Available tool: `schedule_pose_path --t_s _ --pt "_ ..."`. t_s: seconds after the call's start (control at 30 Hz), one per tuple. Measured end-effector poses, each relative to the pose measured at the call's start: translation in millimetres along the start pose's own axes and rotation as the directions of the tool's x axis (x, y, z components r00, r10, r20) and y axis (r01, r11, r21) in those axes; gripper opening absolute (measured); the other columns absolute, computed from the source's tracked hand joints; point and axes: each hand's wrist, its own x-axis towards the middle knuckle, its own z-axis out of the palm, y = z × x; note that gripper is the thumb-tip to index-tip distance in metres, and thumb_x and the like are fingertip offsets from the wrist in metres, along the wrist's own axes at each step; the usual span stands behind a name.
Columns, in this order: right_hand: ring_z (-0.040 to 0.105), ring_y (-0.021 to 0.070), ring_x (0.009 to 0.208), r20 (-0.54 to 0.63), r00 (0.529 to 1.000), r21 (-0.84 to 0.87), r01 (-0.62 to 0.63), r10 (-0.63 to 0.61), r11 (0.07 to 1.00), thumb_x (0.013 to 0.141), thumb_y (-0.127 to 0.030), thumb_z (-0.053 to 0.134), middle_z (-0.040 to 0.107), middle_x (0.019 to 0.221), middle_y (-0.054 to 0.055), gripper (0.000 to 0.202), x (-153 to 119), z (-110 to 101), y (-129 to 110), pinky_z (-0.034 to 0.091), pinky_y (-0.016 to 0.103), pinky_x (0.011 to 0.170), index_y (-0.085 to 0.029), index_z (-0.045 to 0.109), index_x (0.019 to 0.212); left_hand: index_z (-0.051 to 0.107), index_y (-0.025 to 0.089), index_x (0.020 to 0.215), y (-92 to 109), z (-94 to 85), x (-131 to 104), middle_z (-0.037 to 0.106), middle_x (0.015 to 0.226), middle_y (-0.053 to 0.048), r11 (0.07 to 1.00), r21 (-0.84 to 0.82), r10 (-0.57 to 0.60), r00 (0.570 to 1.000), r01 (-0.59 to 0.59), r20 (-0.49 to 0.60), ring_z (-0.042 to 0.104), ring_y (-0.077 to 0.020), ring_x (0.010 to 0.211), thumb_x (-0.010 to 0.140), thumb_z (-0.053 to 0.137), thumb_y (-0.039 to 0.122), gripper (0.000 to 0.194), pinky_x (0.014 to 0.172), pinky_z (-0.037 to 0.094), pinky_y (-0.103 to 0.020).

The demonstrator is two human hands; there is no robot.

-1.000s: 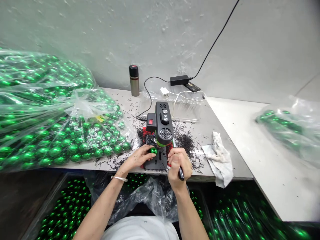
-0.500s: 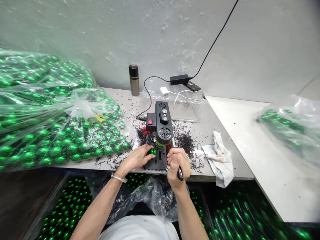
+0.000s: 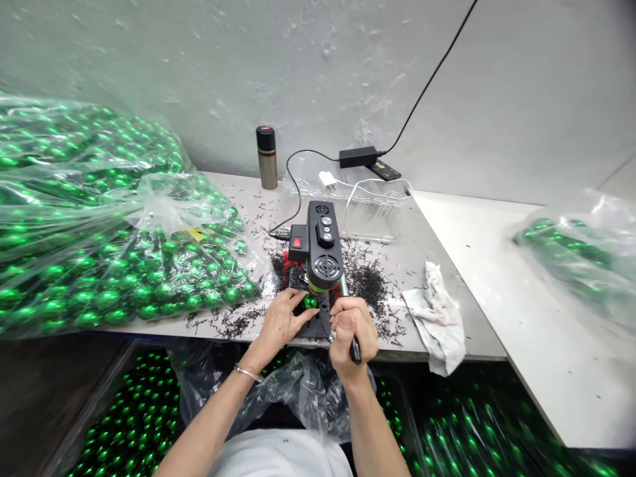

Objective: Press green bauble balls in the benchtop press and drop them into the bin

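A scrap-strewn table (image 3: 422, 245) carries an electric lever press (image 3: 325, 245). The right hand (image 3: 354, 334) grips its lever (image 3: 356, 352); the left hand (image 3: 282, 319) pinches a shiny green bauble (image 3: 311, 302) beneath the head. Ideally, centre the bauble, tuck fingertips aside and pull evenly.

A black-capped flask (image 3: 268, 169) stands left of a white plug (image 3: 327, 179) and crumpled cloth (image 3: 440, 321)

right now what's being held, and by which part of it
Left hand: a green ball, pinched by its sides. Right hand: the lever, gripped by its black near end.
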Motion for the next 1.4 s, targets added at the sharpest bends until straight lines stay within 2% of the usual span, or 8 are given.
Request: schedule_pose_path --t_s 0.13,0.47,0.77,0.93,1.03,1.2,1.3,1.4 --pt "0.054 0.0121 0.065 -0.005 1.0 -0.006 -0.009 0.009 1.0 0.097 -0.012 0.042 0.051 0.07 -0.001 0.026 -5.1 0.5 2.5 0.045 0.026 0.057 -0.022 0.046 0.073 0.072 0.02 0.112 -5.6 17.7 -12.1 0.07 0.11 -0.011 0.996 0.049 0.078 0.979 -0.07 -0.191 0.062 -0.0277 0.105 0.092 0.066 0.039 0.028 0.092 0.047 -0.042" --pt "0.056 0.0139 0.069 -0.042 0.997 -0.023 0.059 -0.06 0.998 0.1 -0.021 0.037 0.057 0.077 0.001 0.029 -46.8 5.9 34.1 0.05 0.037 0.072 -0.021 0.052 0.075 0.072 0.017 0.11 -9.3 21.6 -9.2 0.07 0.104 -0.011 0.991 0.066 0.131 0.967 -0.12 -0.219 0.061 -0.027 0.1 0.088 0.073 0.04 0.031 0.087 0.047 -0.041" --pt "0.056 0.0133 0.067 -0.14 0.986 0.013 0.098 -0.095 0.995 0.101 -0.02 0.034 0.055 0.078 0.0 0.031 -56.8 17.6 45.2 0.051 0.04 0.076 -0.021 0.051 0.074 0.071 0.019 0.113 -11.0 24.6 -11.1 0.07 0.107 -0.011 0.993 0.041 0.12 0.97 -0.114 -0.213 0.06 -0.0267 0.101 0.089 0.072 0.039 0.032 0.088 0.049 -0.042" --pt "0.059 0.0135 0.07 -0.032 0.991 -0.048 0.125 -0.127 0.991 0.099 -0.019 0.034 0.055 0.077 -0.001 0.029 -62.8 12.7 52.1 0.052 0.04 0.083 -0.022 0.051 0.076 0.071 0.018 0.112 -12.7 26.0 -10.5 0.07 0.107 -0.011 0.992 0.014 0.128 0.966 -0.129 -0.225 0.061 -0.0268 0.102 0.09 0.071 0.04 0.031 0.089 0.049 -0.043" --pt "0.059 0.0137 0.07 0.034 0.988 -0.045 0.151 -0.15 0.987 0.096 -0.016 0.038 0.056 0.077 -0.001 0.025 -58.0 6.9 50.8 0.051 0.038 0.08 -0.021 0.051 0.075 0.071 0.02 0.112 -13.8 27.5 -8.4 0.071 0.109 -0.011 0.993 -0.003 0.113 0.968 -0.117 -0.222 0.061 -0.0266 0.103 0.089 0.071 0.04 0.031 0.091 0.049 -0.044" --pt "0.053 0.013 0.063 -0.004 0.999 0.008 0.047 -0.047 0.999 0.095 -0.012 0.039 0.052 0.068 -0.001 0.03 -24.4 -0.5 26.6 0.046 0.033 0.067 -0.021 0.045 0.067 0.071 0.019 0.112 -12.9 28.4 -9.5 0.071 0.109 -0.012 0.992 -0.045 0.101 0.965 -0.115 -0.24 0.063 -0.0278 0.104 0.089 0.071 0.038 0.03 0.093 0.05 -0.047" --pt "0.053 0.0129 0.064 -0.01 1.0 0.028 -0.023 0.024 0.999 0.095 -0.01 0.041 0.05 0.065 -0.002 0.031 -5.9 -2.8 11.6 0.04 0.028 0.058 -0.021 0.045 0.066 0.066 0.019 0.123 -10.3 22.2 -30.0 0.07 0.113 -0.013 0.986 -0.059 0.133 0.956 -0.153 -0.26 0.063 -0.0282 0.106 0.094 0.064 0.033 0.033 0.095 0.05 -0.048" --pt "0.054 0.0128 0.062 -0.029 0.999 0.047 -0.033 0.035 0.998 0.094 -0.009 0.044 0.05 0.064 -0.002 0.031 -4.3 -1.6 7.9 0.041 0.028 0.056 -0.02 0.047 0.065 0.055 0.02 0.138 -9.5 11.9 -67.6 0.069 0.12 -0.014 0.974 -0.037 0.211 0.951 -0.225 -0.228 0.062 -0.0285 0.112 0.096 0.057 0.027 0.042 0.099 0.048 -0.05"
